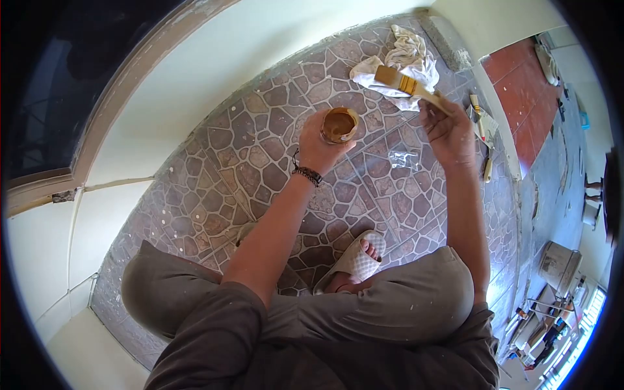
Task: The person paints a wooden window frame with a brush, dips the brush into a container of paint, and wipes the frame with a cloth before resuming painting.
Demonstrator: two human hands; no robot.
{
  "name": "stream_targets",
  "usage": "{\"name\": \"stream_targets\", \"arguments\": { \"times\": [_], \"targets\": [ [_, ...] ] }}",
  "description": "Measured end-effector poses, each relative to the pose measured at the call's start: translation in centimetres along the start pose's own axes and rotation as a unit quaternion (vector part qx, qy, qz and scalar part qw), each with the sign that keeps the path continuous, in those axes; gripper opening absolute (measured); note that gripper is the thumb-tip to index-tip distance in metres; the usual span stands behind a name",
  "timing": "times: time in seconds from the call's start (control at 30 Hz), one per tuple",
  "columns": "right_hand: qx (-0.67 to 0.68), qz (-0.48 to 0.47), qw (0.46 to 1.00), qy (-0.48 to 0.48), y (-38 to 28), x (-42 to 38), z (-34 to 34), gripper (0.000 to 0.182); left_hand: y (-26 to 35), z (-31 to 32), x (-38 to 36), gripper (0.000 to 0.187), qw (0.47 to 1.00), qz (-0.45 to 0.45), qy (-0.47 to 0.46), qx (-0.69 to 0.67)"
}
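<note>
The left hand [316, 140] curls around a round, smeared-rimmed container [340, 123] of glossy brown liquid; the right hand [453, 138], fingers loosely bent, pinches the pale handle of a flat paintbrush [408, 85], its wide bristles angled toward the wall [221, 71] side; the brush is held up in front of a crumpled, stained white cloth [411, 55]; nearby on the stone-patterned floor [305, 88] lie a crinkled clear plastic piece [404, 160] and a rough, oblong grey block [447, 42].
</note>
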State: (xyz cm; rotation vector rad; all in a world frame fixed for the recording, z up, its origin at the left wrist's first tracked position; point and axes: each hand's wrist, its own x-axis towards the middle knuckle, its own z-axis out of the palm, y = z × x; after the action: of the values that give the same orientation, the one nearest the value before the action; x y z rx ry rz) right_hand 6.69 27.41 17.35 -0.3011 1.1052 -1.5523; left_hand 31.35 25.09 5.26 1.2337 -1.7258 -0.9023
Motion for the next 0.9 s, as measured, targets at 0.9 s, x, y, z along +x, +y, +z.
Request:
{"name": "stream_targets", "arguments": {
  "times": [0.9],
  "targets": [
    [-0.117, 0.229, 0.955, -0.151, 12.2, 1.5, 5.3, 0.033, -9.4, -7.2, -2.2, 0.081, 0.954, -0.201, 0.195, 0.109]
  ]
}}
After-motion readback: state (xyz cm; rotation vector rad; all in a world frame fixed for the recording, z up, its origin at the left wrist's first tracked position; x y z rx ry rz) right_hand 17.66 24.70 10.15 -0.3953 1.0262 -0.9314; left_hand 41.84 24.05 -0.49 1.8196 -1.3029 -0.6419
